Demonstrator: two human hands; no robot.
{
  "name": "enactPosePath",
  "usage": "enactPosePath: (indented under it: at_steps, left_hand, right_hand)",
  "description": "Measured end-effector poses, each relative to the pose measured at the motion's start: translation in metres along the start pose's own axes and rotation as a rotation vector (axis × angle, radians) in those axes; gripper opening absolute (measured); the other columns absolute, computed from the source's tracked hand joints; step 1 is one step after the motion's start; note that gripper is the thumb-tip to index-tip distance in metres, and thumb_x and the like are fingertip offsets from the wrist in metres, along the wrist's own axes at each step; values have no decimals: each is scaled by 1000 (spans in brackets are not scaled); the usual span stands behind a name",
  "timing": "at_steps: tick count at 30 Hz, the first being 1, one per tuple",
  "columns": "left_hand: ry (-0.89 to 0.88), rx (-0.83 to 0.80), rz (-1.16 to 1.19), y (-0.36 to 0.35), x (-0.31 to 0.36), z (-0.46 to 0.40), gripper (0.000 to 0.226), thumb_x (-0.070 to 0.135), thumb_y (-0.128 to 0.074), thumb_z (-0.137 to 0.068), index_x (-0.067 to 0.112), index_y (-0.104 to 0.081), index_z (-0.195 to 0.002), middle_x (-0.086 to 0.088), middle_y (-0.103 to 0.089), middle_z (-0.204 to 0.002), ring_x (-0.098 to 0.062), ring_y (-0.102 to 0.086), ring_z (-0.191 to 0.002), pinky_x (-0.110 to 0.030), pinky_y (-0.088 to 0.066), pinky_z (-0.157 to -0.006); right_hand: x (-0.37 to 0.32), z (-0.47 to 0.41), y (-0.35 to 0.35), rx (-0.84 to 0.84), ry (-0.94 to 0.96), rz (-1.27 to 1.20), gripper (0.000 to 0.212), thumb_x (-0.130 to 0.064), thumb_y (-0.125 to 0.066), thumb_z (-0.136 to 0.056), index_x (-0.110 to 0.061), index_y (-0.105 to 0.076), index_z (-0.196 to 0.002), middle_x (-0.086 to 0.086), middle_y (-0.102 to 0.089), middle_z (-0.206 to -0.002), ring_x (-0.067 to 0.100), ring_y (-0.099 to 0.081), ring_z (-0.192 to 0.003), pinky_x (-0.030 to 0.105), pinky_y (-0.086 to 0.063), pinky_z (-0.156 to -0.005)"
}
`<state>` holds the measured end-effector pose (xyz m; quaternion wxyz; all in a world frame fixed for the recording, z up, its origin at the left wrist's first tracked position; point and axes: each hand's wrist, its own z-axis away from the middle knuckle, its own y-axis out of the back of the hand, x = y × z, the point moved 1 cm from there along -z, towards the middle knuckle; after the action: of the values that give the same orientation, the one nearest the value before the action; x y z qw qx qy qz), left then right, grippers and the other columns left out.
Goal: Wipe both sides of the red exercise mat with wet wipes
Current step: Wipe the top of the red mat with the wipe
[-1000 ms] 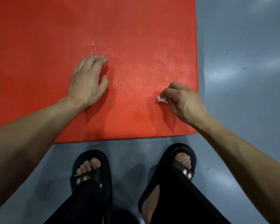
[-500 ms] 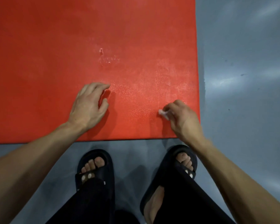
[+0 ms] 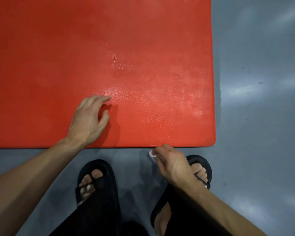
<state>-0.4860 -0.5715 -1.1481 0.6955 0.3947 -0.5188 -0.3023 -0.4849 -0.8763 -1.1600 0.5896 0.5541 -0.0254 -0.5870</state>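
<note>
1. Head view: the flat red foam exercise mat [image 3: 75,48] lies spread on the glossy grey floor [image 3: 262,116] and fills the upper left of the picture. Its near edge runs across the middle, and its near right corner sits just beyond the person's right foot.

2. Head view: the left hand [image 3: 89,120] is over the mat close to the near edge, palm down, with nothing in it. Its fingers are loosely bent, the index finger reaching forward and the thumb held a little apart. Whether the fingertips actually press the surface, I cannot tell.

3. Head view: the right hand [image 3: 170,161] is off the mat, over the floor just in front of the near edge. Its fingers are curled in, pinching a small crumpled white wet wipe [image 3: 151,154], of which only a bit pokes out on the left side of the fist.

4. Head view: a wet sheen and pale streaks [image 3: 160,99] cover the mat's near right part, with a small scuffed mark [image 3: 114,57] further up.

5. Head view: below, two feet in black open-toe slide sandals stand on the floor, the left sandal [image 3: 95,181] and the right sandal [image 3: 201,167], the right one partly hidden behind the right wrist. Black trouser legs [image 3: 92,218] show at the bottom.
</note>
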Motion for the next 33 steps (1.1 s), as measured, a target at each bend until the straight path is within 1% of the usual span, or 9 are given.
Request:
enactPosePath:
  at_steps: [3,6,9,12,18,22,25,28,33]
  left_hand:
    - [27,17,20,1,-6,4,44,23,-51,-95,13,-60,-136,-7,-61,-133,-26,-51,-122,-33,-35,-108]
    - [73,40,54,-3,-8,8,43,21,-51,-95,13,-61,-136,-6,-61,-131,-25,-51,-120,-28,-33,-104]
    - [85,42,83,-6,-8,10,44,21,-51,-94,13,-61,-136,-5,-62,-129,-24,-53,-119,-27,-34,-103]
    - [87,39,93,-7,-10,10,44,21,-51,-94,13,-61,-135,-5,-62,-129,-24,-53,-118,-28,-35,-103]
    - [81,51,113,-6,-9,10,42,20,-52,-94,13,-62,-135,-3,-62,-129,-22,-53,-119,-26,-35,-103]
    - [94,71,116,-4,-18,11,42,20,-53,-94,14,-62,-134,-2,-63,-127,-23,-54,-117,-25,-34,-103]
    - [112,79,114,-2,-25,13,42,19,-53,-93,14,-62,-133,-2,-63,-127,-22,-54,-116,-23,-33,-103]
    - [116,77,120,-4,-25,12,42,19,-53,-93,14,-63,-133,-2,-63,-125,-22,-54,-115,-23,-33,-102]
    - [94,64,141,-8,-17,11,40,19,-53,-93,13,-63,-132,-2,-64,-124,-21,-54,-114,-24,-33,-101]
  right_hand:
    - [26,6,42,345,-188,-112,4,-22,-66,-98,-21,-70,-96,-8,-65,-89,7,-57,-73,16,-43,-70]
    - [52,9,66,490,-375,-85,5,-13,-72,-92,-17,-70,-89,-6,-66,-80,12,-60,-71,26,-45,-68]
    - [45,-2,44,389,-393,-109,8,-13,-71,-91,-19,-68,-86,-5,-65,-75,14,-59,-67,32,-44,-65]
    - [14,-29,7,288,-234,-155,4,-14,-65,-90,-15,-68,-87,1,-67,-81,20,-62,-72,36,-50,-68]
    - [-51,-70,-33,67,-8,-133,7,-9,-60,-93,-14,-66,-95,6,-63,-89,24,-59,-77,36,-43,-67]
    - [-13,-43,14,293,-109,-139,17,-9,-70,-91,-22,-60,-85,-12,-55,-81,4,-48,-70,15,-34,-65]
    - [45,-2,64,448,-379,4,25,-14,-73,-89,-21,-52,-77,-6,-56,-72,14,-49,-64,30,-36,-61]
    - [71,16,78,438,-515,128,29,-12,-74,-88,-16,-50,-72,-2,-54,-67,23,-49,-59,33,-30,-58]
    - [18,-18,12,234,-298,-41,22,-2,-70,-81,-20,-56,-80,-2,-59,-77,20,-54,-66,33,-39,-61]
